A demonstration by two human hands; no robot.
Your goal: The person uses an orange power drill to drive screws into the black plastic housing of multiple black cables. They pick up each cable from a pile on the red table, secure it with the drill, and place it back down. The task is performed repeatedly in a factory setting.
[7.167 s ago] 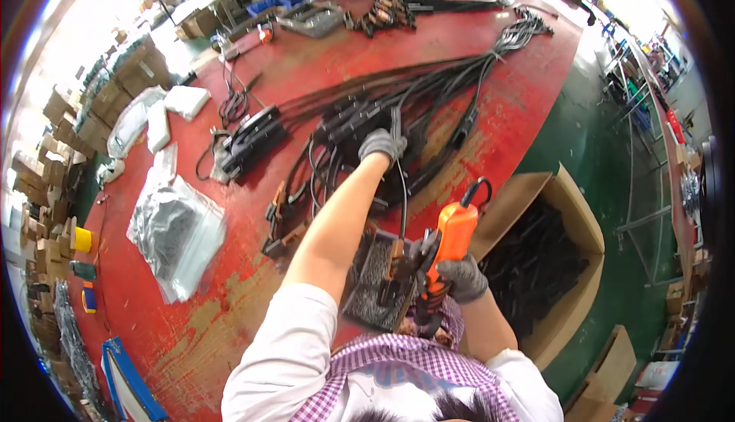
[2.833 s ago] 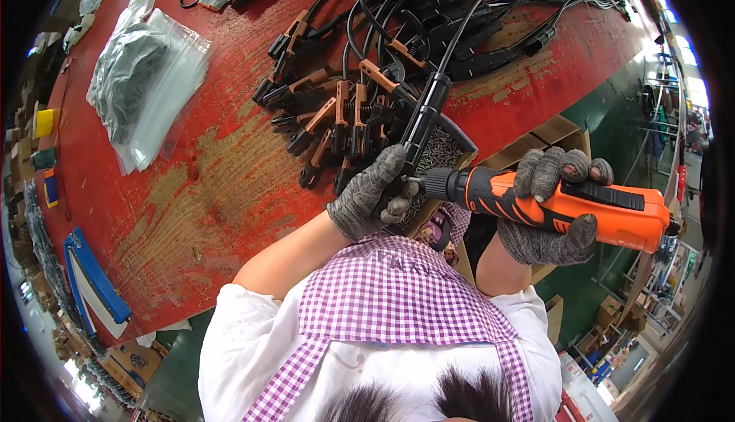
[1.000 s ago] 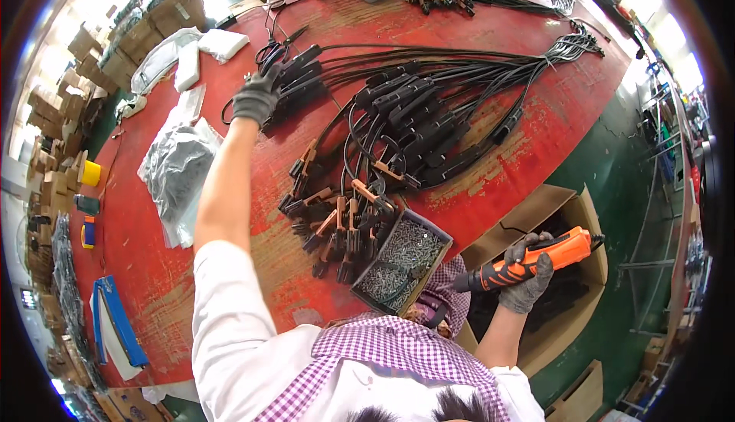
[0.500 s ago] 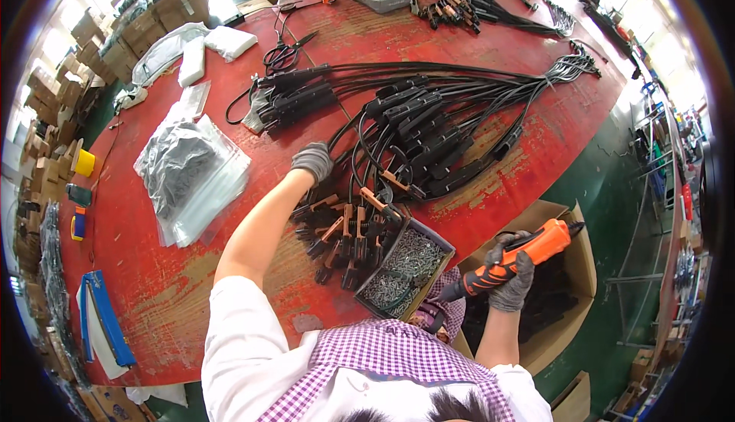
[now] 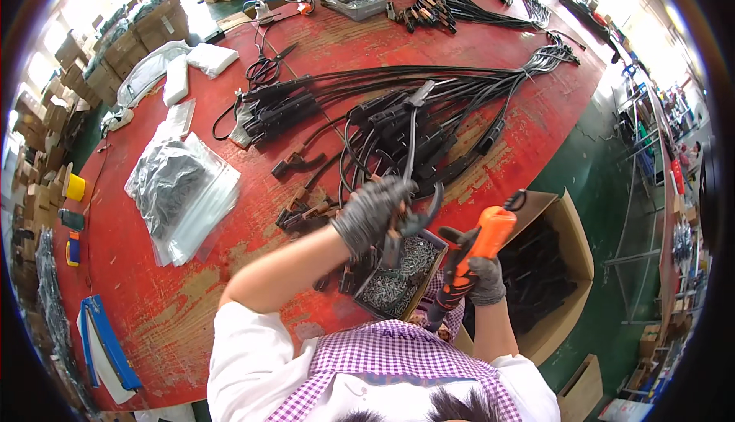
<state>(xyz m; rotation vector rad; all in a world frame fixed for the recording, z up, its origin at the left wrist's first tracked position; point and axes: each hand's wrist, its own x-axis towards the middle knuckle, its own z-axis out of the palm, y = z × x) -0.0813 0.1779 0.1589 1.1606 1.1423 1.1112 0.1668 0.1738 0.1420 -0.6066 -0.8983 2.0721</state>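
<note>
Since half a second ago, a clamp has come above the screw tray; I see it jutting past the left hand's clenched fingers, while my right hand grips an orange screwdriver near the box.

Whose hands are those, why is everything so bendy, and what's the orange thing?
No robot here: they belong to a person wearing gray gloves. A fisheye camera on the person's head looks down, and its wide lens bends straight edges. The right hand holds that orange-and-black power screwdriver. The left hand, blurry, holds what looks like a black clamp. On the red table lie black cables, plastic bags and a tray of screws. Beside it, a cardboard box holds jumbled black pieces.
</note>
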